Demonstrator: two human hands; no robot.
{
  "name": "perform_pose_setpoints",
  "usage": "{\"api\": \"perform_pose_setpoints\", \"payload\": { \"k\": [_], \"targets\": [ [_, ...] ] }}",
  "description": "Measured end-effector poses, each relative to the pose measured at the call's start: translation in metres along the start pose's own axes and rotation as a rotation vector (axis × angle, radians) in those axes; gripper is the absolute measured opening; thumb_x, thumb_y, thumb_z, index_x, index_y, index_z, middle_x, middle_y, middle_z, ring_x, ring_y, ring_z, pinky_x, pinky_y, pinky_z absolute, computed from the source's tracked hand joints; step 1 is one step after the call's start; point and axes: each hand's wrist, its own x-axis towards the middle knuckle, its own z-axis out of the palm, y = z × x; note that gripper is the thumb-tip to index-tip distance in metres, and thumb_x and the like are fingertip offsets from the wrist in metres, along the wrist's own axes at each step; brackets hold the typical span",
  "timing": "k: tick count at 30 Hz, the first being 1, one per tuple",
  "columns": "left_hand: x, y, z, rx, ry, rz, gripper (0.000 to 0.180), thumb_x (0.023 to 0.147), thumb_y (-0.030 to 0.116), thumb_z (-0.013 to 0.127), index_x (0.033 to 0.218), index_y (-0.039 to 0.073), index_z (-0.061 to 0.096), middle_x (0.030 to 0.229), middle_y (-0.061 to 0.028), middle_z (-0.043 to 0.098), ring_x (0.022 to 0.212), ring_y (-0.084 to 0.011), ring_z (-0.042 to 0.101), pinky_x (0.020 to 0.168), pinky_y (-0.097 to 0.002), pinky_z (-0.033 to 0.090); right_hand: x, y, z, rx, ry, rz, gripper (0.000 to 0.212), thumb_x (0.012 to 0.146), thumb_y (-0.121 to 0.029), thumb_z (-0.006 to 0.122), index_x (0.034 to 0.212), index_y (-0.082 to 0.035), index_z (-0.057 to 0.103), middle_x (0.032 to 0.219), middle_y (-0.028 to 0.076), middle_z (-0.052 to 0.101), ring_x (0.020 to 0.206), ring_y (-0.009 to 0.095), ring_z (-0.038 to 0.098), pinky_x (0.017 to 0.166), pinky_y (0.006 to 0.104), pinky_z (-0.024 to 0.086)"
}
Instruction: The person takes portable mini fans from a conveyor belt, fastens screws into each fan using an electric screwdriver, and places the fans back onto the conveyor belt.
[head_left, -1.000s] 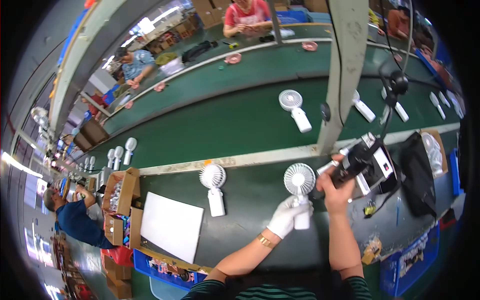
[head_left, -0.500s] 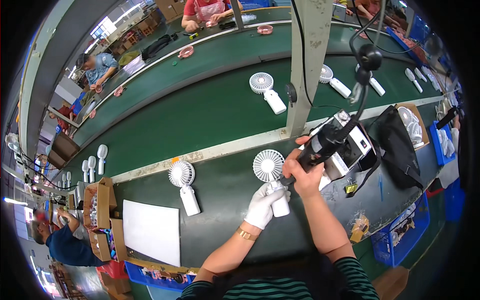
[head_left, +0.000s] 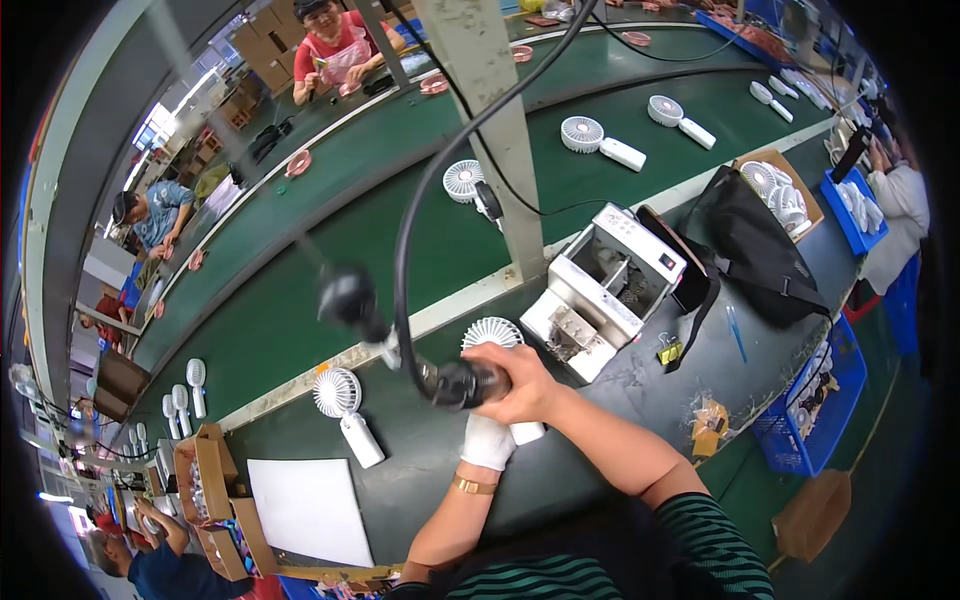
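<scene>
Work on the white fan (head_left: 492, 333) looks partway through: the fan is just left of the white machine (head_left: 600, 300), with the black power tool (head_left: 460, 385) above its handle. The right hand (head_left: 515, 385) is wrapped around the tool; the tip is hidden, so contact with the fan cannot be told. The gloved left hand (head_left: 488, 442) is at the handle, but its fingers are covered and I cannot tell how they close. A second fan (head_left: 338, 393) lies farther left of the machine, touched by neither hand; whether it is finished does not show. Beyond the machine, more fans (head_left: 580, 134) lie on the green belt (head_left: 280, 310). Open bench (head_left: 630, 410) runs in front of the machine, giving room toward the body. Tighter limits are the post (head_left: 510, 180) behind the machine's left side, the pale ledge (head_left: 275, 392) running left from there, and the cable (head_left: 408, 290) looping left of the machine.
</scene>
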Motion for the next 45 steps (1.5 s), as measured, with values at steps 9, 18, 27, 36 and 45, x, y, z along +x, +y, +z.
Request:
{"api": "perform_pose_setpoints", "payload": {
  "k": [9,18,27,36,45],
  "targets": [
    [-0.021,0.012,0.020,0.001,-0.018,-0.394,0.040,0.079,0.002,0.063,0.112,0.008,0.040,0.093,-0.0114,0.059,0.071,-0.0221,0.062,0.064,-0.0328,0.053,-0.013,-0.003,-0.041,0.158,0.548,0.214,0.036,0.067,-0.007,0.077,0.092,0.001,0.054,0.080,0.004,0.059,0.069,0.012,0.057,0.061,0.0256,0.047],
    [-0.020,0.014,0.021,0.296,0.022,-0.232,0.040,0.075,0.003,0.063,0.107,0.004,0.039,0.081,-0.0068,0.056,0.065,-0.0165,0.060,0.058,-0.0287,0.052,-0.003,0.000,-0.008,0.511,0.410,0.253,0.043,0.072,0.009,0.066,0.109,0.001,0.047,0.075,0.000,0.056,0.062,0.007,0.053,0.052,0.0211,0.043],
    [-0.019,0.018,0.034,0.309,0.066,-0.293,0.026,0.076,-0.002,0.058,0.098,0.001,0.045,0.078,-0.0053,0.056,0.062,-0.0131,0.057,0.055,-0.0250,0.047,-0.003,0.008,-0.001,0.546,0.343,0.200,0.043,0.078,-0.005,0.063,0.109,-0.002,0.034,0.060,0.008,0.049,0.047,0.014,0.046,0.045,0.0276,0.039],
    [-0.024,0.013,0.030,0.331,0.101,-0.301,0.031,0.077,0.002,0.061,0.104,0.000,0.047,0.088,-0.0059,0.058,0.070,-0.0129,0.059,0.061,-0.0263,0.050,-0.010,0.013,0.012,0.684,0.376,0.257,0.037,0.074,0.006,0.066,0.104,0.001,0.044,0.070,0.004,0.057,0.059,0.009,0.053,0.051,0.0225,0.044],
    [-0.018,0.004,0.021,0.348,0.045,-0.288,0.035,0.077,0.005,0.063,0.107,0.001,0.047,0.093,-0.0055,0.058,0.076,-0.0129,0.059,0.066,-0.0263,0.050,-0.016,0.032,0.013,0.461,0.304,0.259,0.037,0.074,0.003,0.065,0.101,-0.002,0.039,0.067,0.007,0.055,0.054,0.013,0.051,0.050,0.0254,0.043]
  ]
}}
